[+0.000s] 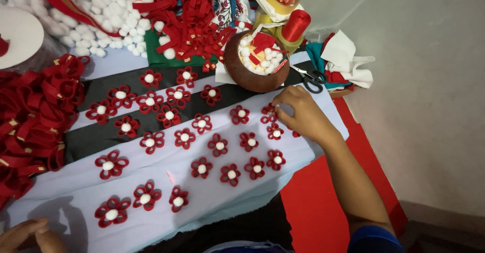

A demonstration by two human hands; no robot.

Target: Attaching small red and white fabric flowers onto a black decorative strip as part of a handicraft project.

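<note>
Your right hand (298, 112) pinches a red ribbon flower (268, 113) at two o'clock on the cloth (212, 192) — press its white centre squarely; your left hand (28, 233), at seven o'clock, rests loosely curled, holding nothing.

Blue short sleeve (373, 239) (right arm), bare hands

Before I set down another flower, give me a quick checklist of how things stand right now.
1. Right hand on a red flower at the row's far end: ok, fingertips touch it.
2. Left hand clear of the flowers: ok, it rests at the cloth's near corner.
3. Bare spot on the white cloth beside the right hand: ok.
4. White balls in the brown bowl: ok, it is well filled.
5. Scissors out of the way: ok, beside the bowl.
6. Whether the touched flower has its white centre: cannot tell, fingers cover it.
</note>
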